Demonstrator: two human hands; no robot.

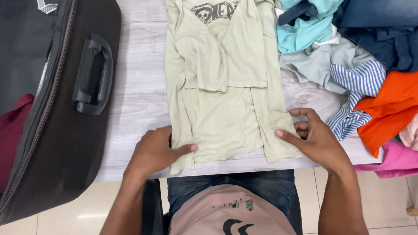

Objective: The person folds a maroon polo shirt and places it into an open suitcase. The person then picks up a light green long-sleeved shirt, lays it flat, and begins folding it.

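Left hand (156,150) and right hand (315,139) flat, gripping nothing, on lengthwise pale-green shirt (224,85), hem nearest.

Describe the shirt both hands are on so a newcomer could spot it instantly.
Start at the pale wood-grain table, between the open black suitcase on one side and the heap of mixed clothes on the other. The pale green T-shirt lies flat in the middle, sleeves folded in, with the left hand and right hand at its hem. It alone is spread out and carries a dark skull print.
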